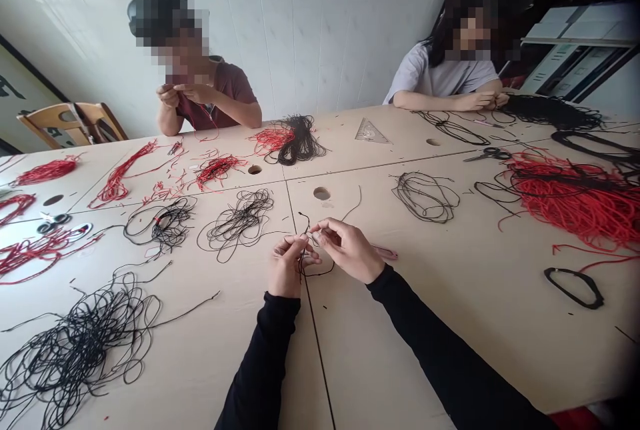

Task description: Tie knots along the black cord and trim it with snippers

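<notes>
Both hands meet over the table's middle seam, fingertips almost touching. My left hand (290, 263) pinches a thin black cord (320, 275), its fingers closed and a short end rising above them. From the right, my right hand (347, 249) closes thumb and forefinger on the same cord. Part of the cord loops below the fingers, and a thin strand runs up and right behind my right hand. Partly hidden behind the right wrist lies a pink-handled tool (386, 253). A loose black cord bundle (245, 217) lies left of my hands, and a coiled one (425, 198) lies to the right.
A tangled black cord pile (85, 343) covers the table (210, 363) at front left. Red cords (575, 200) and black scissors (487, 154) lie at right. A clear triangle ruler (370, 131) is farther back. Two people sit across, their hands on cords.
</notes>
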`<move>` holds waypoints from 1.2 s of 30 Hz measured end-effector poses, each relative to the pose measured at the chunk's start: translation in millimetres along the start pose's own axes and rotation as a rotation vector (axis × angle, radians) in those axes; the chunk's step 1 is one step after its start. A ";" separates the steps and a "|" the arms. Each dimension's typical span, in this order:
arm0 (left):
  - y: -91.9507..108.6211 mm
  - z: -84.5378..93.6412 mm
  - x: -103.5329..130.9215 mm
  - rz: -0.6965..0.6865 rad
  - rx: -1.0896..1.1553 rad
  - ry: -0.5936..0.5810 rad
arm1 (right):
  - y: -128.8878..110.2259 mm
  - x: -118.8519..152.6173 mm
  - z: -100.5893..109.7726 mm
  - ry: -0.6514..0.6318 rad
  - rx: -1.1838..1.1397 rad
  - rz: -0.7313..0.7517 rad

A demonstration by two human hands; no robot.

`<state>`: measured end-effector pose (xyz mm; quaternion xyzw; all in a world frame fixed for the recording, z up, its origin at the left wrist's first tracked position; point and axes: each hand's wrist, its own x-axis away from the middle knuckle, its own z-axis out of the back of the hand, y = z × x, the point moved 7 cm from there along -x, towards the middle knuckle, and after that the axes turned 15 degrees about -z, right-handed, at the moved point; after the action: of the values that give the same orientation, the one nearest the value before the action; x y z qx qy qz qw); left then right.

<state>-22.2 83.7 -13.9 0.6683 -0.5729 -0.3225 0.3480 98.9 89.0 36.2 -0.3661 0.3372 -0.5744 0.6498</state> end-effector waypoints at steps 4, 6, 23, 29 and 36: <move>0.9 0.3 0.2 -0.010 -0.021 -0.005 | -6.1 1.8 4.1 0.045 0.001 0.046; 0.7 0.4 0.4 -0.018 -0.044 -0.004 | -9.8 3.4 6.1 0.067 -0.001 0.078; -5.6 -3.1 2.5 0.019 -0.082 -0.040 | -12.3 6.0 11.7 0.076 -0.001 0.075; -4.6 -0.8 1.1 0.041 0.011 -0.014 | -1.6 0.3 8.9 0.056 -0.027 0.038; -4.2 -4.0 2.0 0.042 0.050 -0.040 | 7.3 -3.8 4.9 0.063 -0.097 0.008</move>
<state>-16.3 82.5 -15.3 0.6582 -0.6015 -0.3139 0.3262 106.2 93.7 32.4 -0.3776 0.3863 -0.5662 0.6227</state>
